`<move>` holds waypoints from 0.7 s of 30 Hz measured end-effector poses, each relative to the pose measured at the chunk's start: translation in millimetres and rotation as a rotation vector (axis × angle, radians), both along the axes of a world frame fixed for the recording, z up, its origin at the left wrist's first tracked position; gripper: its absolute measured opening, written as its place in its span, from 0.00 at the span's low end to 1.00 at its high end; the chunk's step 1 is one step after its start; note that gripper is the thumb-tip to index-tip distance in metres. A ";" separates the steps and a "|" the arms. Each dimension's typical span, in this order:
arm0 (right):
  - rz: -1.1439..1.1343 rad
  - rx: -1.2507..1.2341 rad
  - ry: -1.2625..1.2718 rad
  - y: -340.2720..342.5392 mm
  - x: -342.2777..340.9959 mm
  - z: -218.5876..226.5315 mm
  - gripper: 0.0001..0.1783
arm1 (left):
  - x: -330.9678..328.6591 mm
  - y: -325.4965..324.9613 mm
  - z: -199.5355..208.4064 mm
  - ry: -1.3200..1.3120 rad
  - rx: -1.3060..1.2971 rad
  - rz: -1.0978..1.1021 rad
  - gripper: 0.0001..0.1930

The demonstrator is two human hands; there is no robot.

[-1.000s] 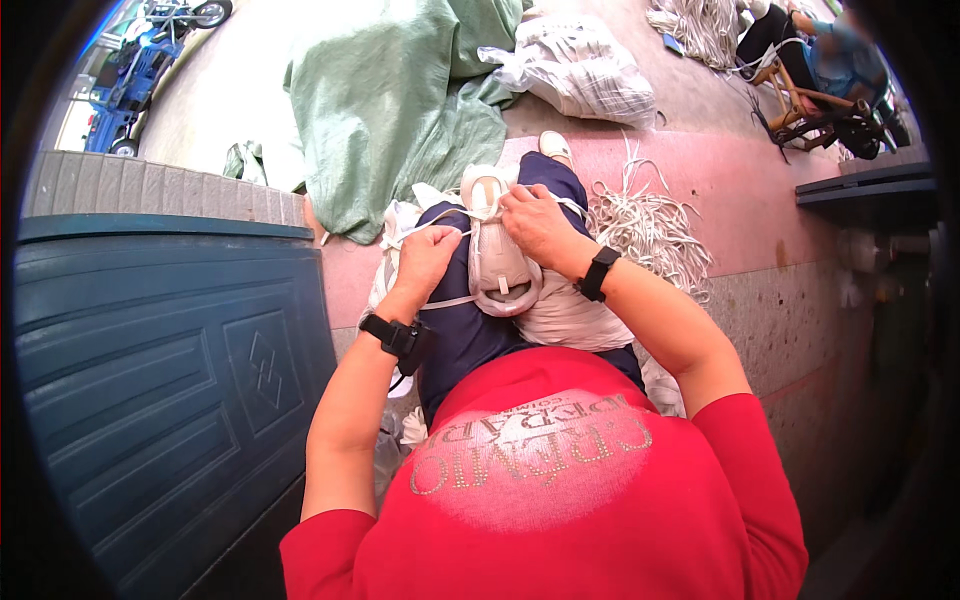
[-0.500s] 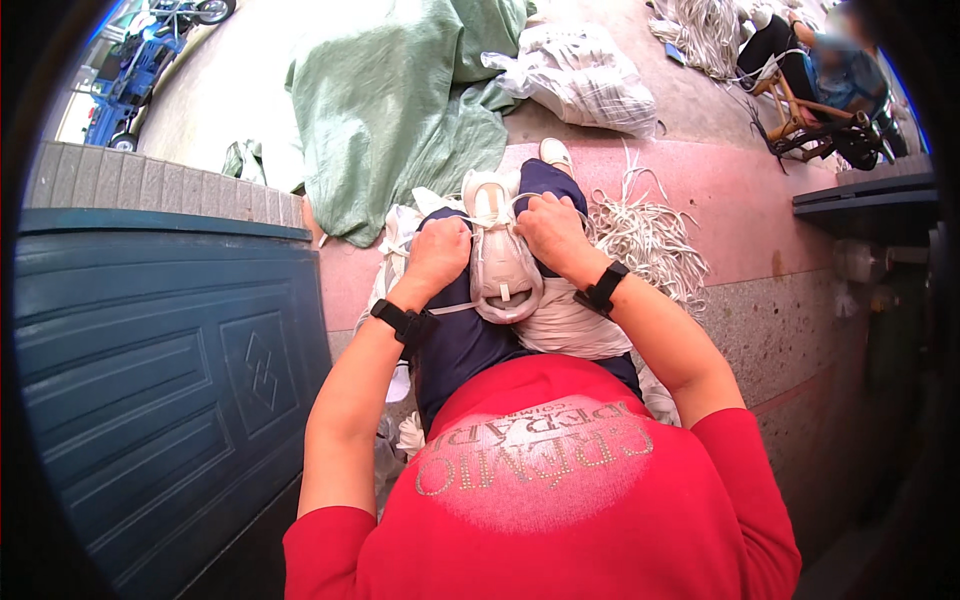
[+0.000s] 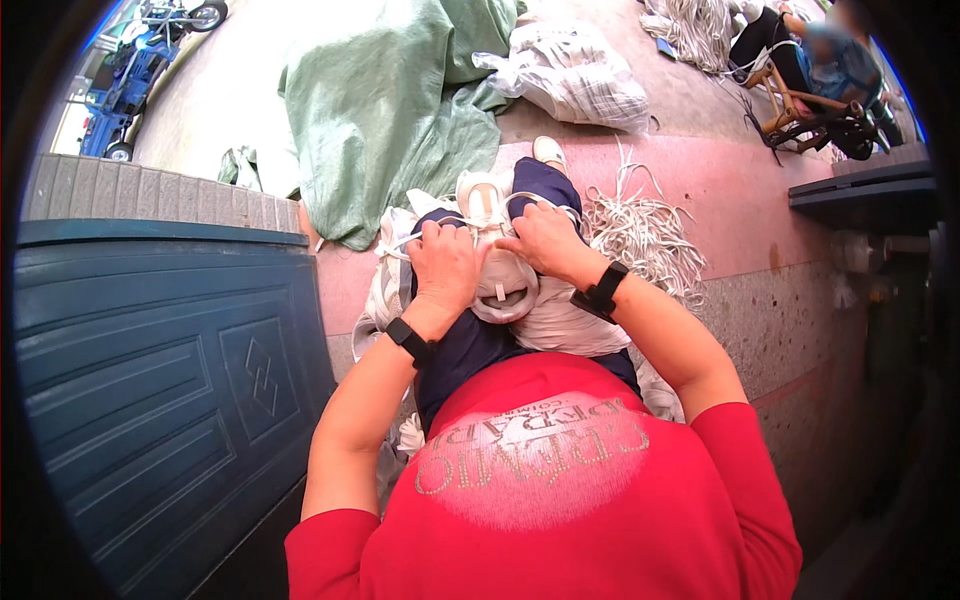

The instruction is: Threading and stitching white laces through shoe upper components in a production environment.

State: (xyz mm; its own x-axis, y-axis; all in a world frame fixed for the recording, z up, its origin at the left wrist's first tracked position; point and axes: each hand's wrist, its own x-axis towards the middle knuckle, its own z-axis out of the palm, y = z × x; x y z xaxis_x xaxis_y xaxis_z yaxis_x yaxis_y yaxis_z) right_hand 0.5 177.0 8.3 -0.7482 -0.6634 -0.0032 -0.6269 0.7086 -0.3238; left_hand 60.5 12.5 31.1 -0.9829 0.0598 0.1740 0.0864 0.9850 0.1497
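A pale beige-and-white sneaker [image 3: 504, 278] rests between my thighs, its heel opening toward me and its toe pointing away. My left hand [image 3: 446, 264] grips its left side, the thumb near the tongue. On the right side, my right hand [image 3: 549, 243] bends its fingers by the lacing and lays its thumb on the tongue. White shoelace [image 3: 402, 243] stretches out past my left fingers, and more of it arcs above the right ones. Whether any lace is pinched inside either hand is hidden. Dark blue trousers [image 3: 545, 181] cover my legs.
Loose white laces [image 3: 640, 235] lie heaped on the pink floor to my right. Ahead are a green sheet [image 3: 385, 110] and a white plastic sack [image 3: 575, 75]. A blue panelled door [image 3: 165, 370] flanks my left. A co-worker [image 3: 835, 70] sits far right beside a bamboo chair [image 3: 790, 108].
Both hands have moved inward from pulling the laces apart to the sides of the sneaker. My thumbs now come close together at the tongue.
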 end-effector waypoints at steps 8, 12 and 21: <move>0.000 -0.174 -0.098 4.1 -5.7 -17.9 0.11 | -11.7 -23.2 -23.9 -0.143 0.399 -0.100 0.08; -0.098 -0.336 -0.056 5.1 3.9 -20.9 0.09 | -40.4 -16.2 -7.2 -0.147 0.416 -0.072 0.10; -0.016 -0.373 -0.007 -6.3 3.9 -28.0 0.03 | -81.3 5.5 1.3 -0.596 0.156 -0.090 0.10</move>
State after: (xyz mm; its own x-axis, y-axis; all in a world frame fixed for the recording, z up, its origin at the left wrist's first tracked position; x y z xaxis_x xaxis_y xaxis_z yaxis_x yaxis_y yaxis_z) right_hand 4.4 170.7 -19.7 -0.7592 -0.6084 0.2313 -0.6137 0.5507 -0.5658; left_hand -20.8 18.0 32.4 -0.9061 0.1652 -0.3894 0.0256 0.9403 0.3394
